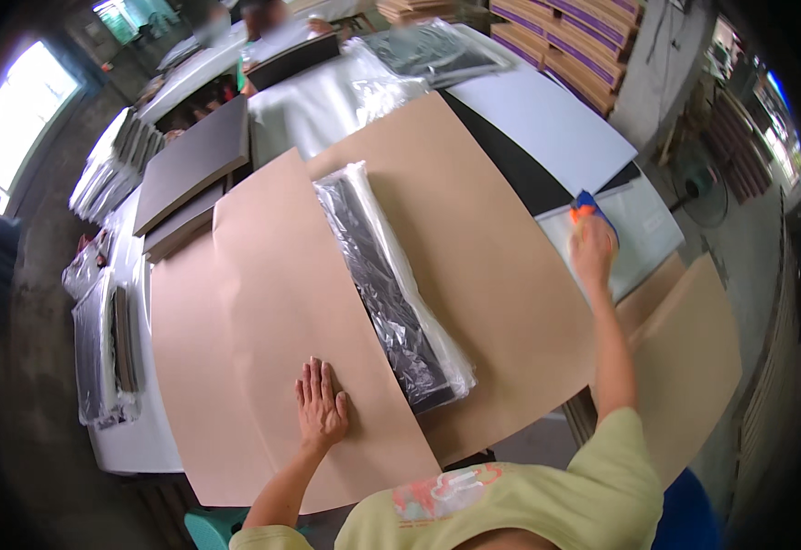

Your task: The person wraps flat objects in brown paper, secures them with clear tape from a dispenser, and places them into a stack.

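My left hand lies flat, fingers outstretched, on the left part of a large brown cardboard sheet. A long, dark, flat bundle wrapped in clear plastic rests on the cardboard, with a white strip along its right side. The left part's edge runs along the bundle's left side. At the right, my right hand is closed around a blue and orange hand tool, held near a clear plastic-covered sheet. The fingers partly hide the tool, so its exact kind does not show.
Dark brown panels are stacked at the left of the table. Several plastic-wrapped packs stand along the left edge. A white sheet lies at far right, cardboard leans near right, and a person is across the table.
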`<state>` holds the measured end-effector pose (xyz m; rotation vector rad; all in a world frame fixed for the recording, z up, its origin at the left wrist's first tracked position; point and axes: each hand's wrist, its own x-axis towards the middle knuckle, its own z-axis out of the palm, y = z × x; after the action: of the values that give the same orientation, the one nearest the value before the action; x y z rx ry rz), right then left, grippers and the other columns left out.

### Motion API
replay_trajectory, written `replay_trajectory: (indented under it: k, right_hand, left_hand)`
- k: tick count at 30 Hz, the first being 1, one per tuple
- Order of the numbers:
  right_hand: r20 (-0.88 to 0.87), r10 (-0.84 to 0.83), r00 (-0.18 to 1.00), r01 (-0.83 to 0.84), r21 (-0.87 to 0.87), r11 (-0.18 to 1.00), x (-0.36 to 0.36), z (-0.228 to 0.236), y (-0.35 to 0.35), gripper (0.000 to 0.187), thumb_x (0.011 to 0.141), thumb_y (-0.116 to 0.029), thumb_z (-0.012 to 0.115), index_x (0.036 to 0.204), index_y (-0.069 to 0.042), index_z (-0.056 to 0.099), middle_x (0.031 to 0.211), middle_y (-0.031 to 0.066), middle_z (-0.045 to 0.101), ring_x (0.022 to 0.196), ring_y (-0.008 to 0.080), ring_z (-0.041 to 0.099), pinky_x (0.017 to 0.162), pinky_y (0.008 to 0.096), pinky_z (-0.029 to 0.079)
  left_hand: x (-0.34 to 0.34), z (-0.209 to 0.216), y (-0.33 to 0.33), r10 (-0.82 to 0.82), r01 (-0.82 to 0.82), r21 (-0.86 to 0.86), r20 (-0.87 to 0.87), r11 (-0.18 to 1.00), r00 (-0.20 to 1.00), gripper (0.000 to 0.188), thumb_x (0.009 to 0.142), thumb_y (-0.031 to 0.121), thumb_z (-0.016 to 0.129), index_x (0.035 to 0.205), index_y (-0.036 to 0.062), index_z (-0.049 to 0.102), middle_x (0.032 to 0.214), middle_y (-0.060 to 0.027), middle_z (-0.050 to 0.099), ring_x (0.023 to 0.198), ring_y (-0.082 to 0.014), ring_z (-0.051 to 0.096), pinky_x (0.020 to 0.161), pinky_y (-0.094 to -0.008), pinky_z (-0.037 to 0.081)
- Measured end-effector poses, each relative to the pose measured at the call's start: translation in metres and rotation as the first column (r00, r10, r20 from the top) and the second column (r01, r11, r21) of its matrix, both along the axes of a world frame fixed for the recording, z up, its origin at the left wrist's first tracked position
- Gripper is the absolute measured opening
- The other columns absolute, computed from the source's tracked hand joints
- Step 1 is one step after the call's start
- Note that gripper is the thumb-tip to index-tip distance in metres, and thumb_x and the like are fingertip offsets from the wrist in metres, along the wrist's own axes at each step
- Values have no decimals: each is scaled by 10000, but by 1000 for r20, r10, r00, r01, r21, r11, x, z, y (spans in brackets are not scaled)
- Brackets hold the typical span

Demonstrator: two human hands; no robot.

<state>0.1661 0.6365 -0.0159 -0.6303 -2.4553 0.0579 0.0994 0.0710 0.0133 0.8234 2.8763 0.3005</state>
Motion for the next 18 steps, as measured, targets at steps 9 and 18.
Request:
replay_trajectory:
  k: [9,18]
  right_hand:
    - [297,-101,950,248,-515,820,-22,7,-68,470,724,-201,710,1141,-55,550,991,172,608,989,311,574,816,405,462]
    - [553,245,796,-205,-134,969,-38,78,-99,216,810,-224,588,847,-14,553,728,199,595,751,402,582,681,486,450]
  left_hand:
    - [7,4,-11,43,-43,23,3,999,999,604,901,310,342,1416,28,198,1490,-167,133,1382,-324,101,1111,-465,75]
    - [-2,2,-20,2,-2,-20,-12,1000,1000,610,903,375,334,1417,66,223,1486,-149,167,1372,-306,160,1108,-445,119]
